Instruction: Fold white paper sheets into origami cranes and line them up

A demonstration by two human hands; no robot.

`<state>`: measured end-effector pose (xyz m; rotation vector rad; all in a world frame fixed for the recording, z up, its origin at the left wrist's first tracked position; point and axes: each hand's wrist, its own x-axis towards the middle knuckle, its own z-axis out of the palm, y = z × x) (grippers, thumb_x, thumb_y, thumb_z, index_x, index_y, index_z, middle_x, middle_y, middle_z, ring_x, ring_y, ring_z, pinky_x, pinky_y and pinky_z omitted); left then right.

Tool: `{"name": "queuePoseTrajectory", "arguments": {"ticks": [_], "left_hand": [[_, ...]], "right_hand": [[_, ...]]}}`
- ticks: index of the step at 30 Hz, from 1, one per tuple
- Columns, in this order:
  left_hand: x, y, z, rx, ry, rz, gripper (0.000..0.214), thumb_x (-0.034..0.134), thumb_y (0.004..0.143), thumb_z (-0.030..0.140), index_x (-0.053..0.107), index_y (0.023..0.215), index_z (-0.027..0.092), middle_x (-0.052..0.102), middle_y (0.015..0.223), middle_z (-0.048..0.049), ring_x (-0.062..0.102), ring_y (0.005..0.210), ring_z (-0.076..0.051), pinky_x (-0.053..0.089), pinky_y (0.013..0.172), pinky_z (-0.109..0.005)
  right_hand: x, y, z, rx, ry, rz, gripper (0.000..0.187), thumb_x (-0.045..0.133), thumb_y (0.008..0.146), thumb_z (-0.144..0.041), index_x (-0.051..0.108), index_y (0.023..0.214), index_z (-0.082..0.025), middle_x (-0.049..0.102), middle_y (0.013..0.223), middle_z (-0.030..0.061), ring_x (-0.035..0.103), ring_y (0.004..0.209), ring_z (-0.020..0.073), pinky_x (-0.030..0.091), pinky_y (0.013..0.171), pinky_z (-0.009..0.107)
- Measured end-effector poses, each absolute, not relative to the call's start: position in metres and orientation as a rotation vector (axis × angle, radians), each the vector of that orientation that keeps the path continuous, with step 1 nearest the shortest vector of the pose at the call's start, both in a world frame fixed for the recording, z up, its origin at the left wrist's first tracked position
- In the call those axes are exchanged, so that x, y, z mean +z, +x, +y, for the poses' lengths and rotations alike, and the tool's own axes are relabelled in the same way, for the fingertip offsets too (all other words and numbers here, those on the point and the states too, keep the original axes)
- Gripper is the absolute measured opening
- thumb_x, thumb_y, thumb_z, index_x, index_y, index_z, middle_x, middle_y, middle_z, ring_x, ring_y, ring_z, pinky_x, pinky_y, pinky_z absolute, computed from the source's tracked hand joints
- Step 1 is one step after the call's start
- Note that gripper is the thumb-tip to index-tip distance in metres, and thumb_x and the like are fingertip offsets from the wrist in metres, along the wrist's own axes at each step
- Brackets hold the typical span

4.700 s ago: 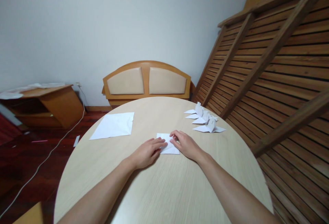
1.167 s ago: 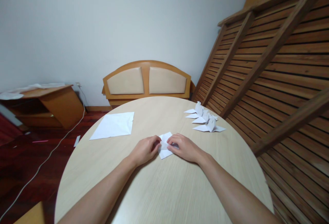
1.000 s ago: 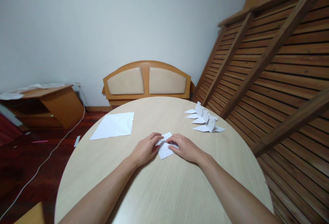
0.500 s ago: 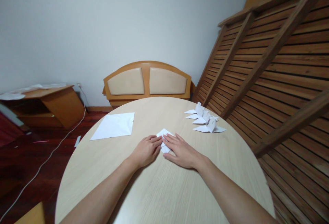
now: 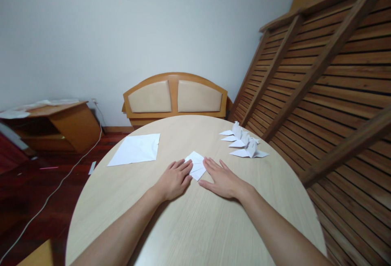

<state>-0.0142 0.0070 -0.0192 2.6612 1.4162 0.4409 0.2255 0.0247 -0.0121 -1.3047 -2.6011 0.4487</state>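
A small folded white paper (image 5: 196, 165) lies flat on the round light-wood table (image 5: 195, 225), turned like a diamond. My left hand (image 5: 174, 180) rests flat on the table with its fingers stretched out, the fingertips on the paper's left edge. My right hand (image 5: 221, 176) lies flat and open beside the paper's right edge, fingers spread, holding nothing.
A flat white sheet (image 5: 136, 148) lies at the table's far left. Several folded paper figures (image 5: 244, 143) sit at the far right edge. A wooden chair back (image 5: 174, 97) stands behind the table, slatted wooden panels (image 5: 324, 95) lean on the right, a low cabinet (image 5: 61, 123) on the left.
Both hands stopped pinching and folding the paper and flattened out. The right hand slid off the paper to its right, which uncovers the folded diamond shape.
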Motion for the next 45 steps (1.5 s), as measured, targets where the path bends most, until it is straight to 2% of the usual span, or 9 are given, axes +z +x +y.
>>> {"name": "queuePoseTrajectory", "arguments": {"ticks": [4,7,14,19,26,34,38,42,45], "left_hand": [[-0.022,-0.016,0.009,0.466,2.678,1.379,0.047,0.041,0.099,0.036,0.047,0.144,0.022,0.047,0.151,-0.0081,0.039,0.14,-0.03,0.033,0.114,-0.052],[-0.021,-0.016,0.011,0.491,2.708,1.265,0.048,0.041,0.099,0.034,0.044,0.146,0.022,0.047,0.151,-0.0084,0.04,0.14,-0.03,0.033,0.114,-0.052],[-0.015,-0.017,0.011,0.378,2.676,1.252,0.05,0.035,0.102,0.033,0.034,0.152,0.027,0.039,0.156,-0.0057,0.035,0.144,-0.029,0.031,0.114,-0.056],[-0.011,-0.019,0.008,0.382,2.651,1.436,0.046,0.037,0.1,0.031,0.045,0.145,0.023,0.046,0.152,-0.0097,0.039,0.141,-0.029,0.028,0.115,-0.057],[-0.01,-0.015,0.008,0.463,2.742,1.159,0.059,0.047,0.094,0.024,0.033,0.151,0.024,0.041,0.155,-0.0081,0.04,0.142,-0.023,0.034,0.115,-0.048],[-0.014,-0.015,0.008,0.506,2.734,1.19,0.049,0.05,0.094,0.027,0.049,0.141,0.017,0.052,0.146,-0.0127,0.048,0.136,-0.025,0.039,0.113,-0.043],[-0.016,-0.017,0.009,0.494,2.733,1.218,0.046,0.049,0.096,0.031,0.05,0.141,0.019,0.051,0.147,-0.011,0.046,0.137,-0.026,0.038,0.113,-0.046],[-0.015,-0.017,0.008,0.505,2.73,1.295,0.039,0.046,0.099,0.033,0.055,0.135,0.021,0.052,0.146,-0.0106,0.045,0.137,-0.028,0.037,0.112,-0.049],[-0.012,-0.014,0.007,0.557,2.723,1.344,0.036,0.045,0.099,0.032,0.058,0.13,0.02,0.053,0.143,-0.012,0.046,0.133,-0.028,0.037,0.111,-0.048]], "right_hand": [[-0.012,0.222,0.025,0.284,-1.339,-2.537,0.072,0.04,0.096,-0.06,0.041,0.148,-0.01,0.039,0.153,0.0208,0.027,0.147,0.0348,0.014,0.119,0.059],[-0.01,0.215,0.024,0.236,-1.242,-2.538,0.067,0.041,0.097,-0.056,0.04,0.149,-0.013,0.037,0.155,0.0181,0.023,0.148,0.0319,0.013,0.12,0.055],[-0.011,0.211,0.02,0.529,-1.077,-2.666,0.078,0.036,0.097,-0.063,0.021,0.157,-0.015,0.021,0.162,0.0125,0.015,0.151,0.0253,0.012,0.122,0.046],[-0.009,0.214,0.02,0.544,-1.077,-2.672,0.082,0.047,0.092,-0.063,0.022,0.157,-0.018,0.021,0.162,0.0119,0.015,0.151,0.0281,0.01,0.122,0.05],[-0.008,0.214,0.022,0.563,-1.056,-2.631,0.082,0.052,0.09,-0.06,0.025,0.156,-0.019,0.025,0.162,0.0111,0.018,0.15,0.0279,0.009,0.122,0.052],[-0.012,0.217,0.026,0.605,-1.036,-2.59,0.085,0.057,0.087,-0.061,0.027,0.155,-0.018,0.028,0.161,0.0108,0.022,0.149,0.0279,0.01,0.122,0.05],[-0.007,0.222,0.028,0.559,-1.023,-2.543,0.077,0.057,0.089,-0.058,0.036,0.151,-0.018,0.04,0.155,0.0126,0.036,0.143,0.0289,0.023,0.119,0.048],[0.001,0.225,0.029,0.481,-1.023,-2.471,0.053,0.062,0.089,-0.045,0.058,0.134,-0.018,0.063,0.131,0.013,0.056,0.121,0.0283,0.041,0.106,0.044],[0.005,0.223,0.028,0.504,-0.949,-2.448,0.043,0.069,0.083,-0.036,0.065,0.124,-0.021,0.069,0.117,0.01,0.061,0.11,0.0265,0.046,0.098,0.04]]}}
